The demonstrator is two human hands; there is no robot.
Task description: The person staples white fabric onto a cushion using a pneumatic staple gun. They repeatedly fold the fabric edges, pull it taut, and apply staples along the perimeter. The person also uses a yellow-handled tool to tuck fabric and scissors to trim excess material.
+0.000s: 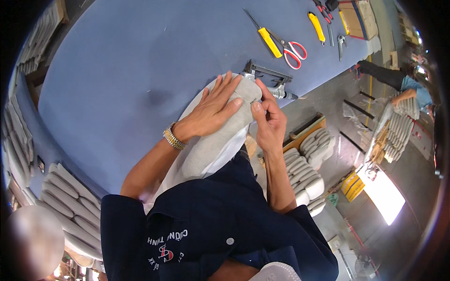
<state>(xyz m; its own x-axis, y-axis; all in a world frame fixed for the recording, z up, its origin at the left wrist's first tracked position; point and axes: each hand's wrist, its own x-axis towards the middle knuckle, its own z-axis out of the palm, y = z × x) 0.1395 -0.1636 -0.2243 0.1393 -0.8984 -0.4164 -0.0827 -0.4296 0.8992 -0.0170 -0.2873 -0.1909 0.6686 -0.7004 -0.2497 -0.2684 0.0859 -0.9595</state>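
Note:
A long grey fabric-covered cushion point(199, 157) with white material along its side lies at the table's near edge, against my body. My left hand point(211, 112) rests flat on top of it, fingers stretched toward the far end, a metal watch on the wrist. At the cushion's far right edge my right hand point(272, 124) pinches the grey cover between thumb and fingers. Just beyond that end, a staple gun point(271, 74) lies on the table, partly hidden by the cushion and my right fingers.
On the blue table point(117, 70) lie red-handled scissors point(293, 54), a yellow-handled awl point(269, 42), a yellow utility knife point(317, 28) and a cardboard box point(358, 18). Stacked grey cushions point(304, 173) stand on the right, more point(70, 196) on the left. A person point(408, 84) works at the far right.

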